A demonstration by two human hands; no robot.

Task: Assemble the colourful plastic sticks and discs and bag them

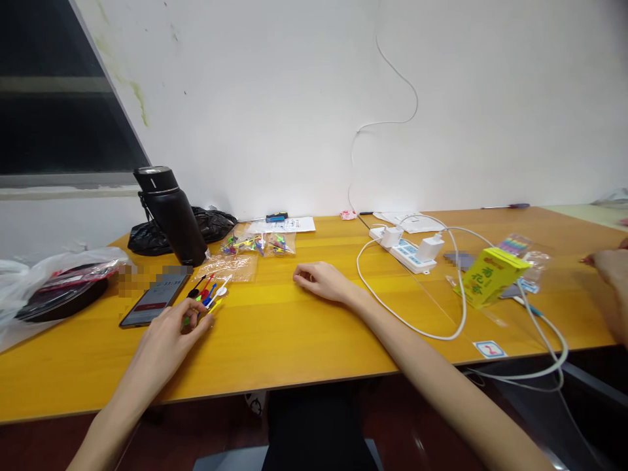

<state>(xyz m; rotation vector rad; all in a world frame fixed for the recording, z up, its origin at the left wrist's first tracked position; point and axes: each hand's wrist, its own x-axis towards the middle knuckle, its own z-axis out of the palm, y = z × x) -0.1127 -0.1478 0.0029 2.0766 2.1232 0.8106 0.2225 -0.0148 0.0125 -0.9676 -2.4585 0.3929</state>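
Observation:
My left hand [174,327] reaches over a small group of coloured plastic arrows, its thumb and forefinger apart at their near side. Among these are a red arrow [206,290], a white arrow [222,290] with a round end and a yellow arrow [217,305]; black, blue and green ones lie beside them. The fingers partly cover the green pieces. My right hand [321,280] rests on the table with its fingers curled in, and nothing shows in it. Behind the arrows lies a flat clear plastic bag [228,268]. Farther back, clear bags [255,243] contain more small coloured pieces.
A phone [156,302] lies left of the arrows, near a black bottle [171,219]. On the right are a white power strip [409,254] with looping cables, and a yellow box [490,278]. Another person's hand [611,268] is at the right edge. A screwdriver [276,217] lies by the wall.

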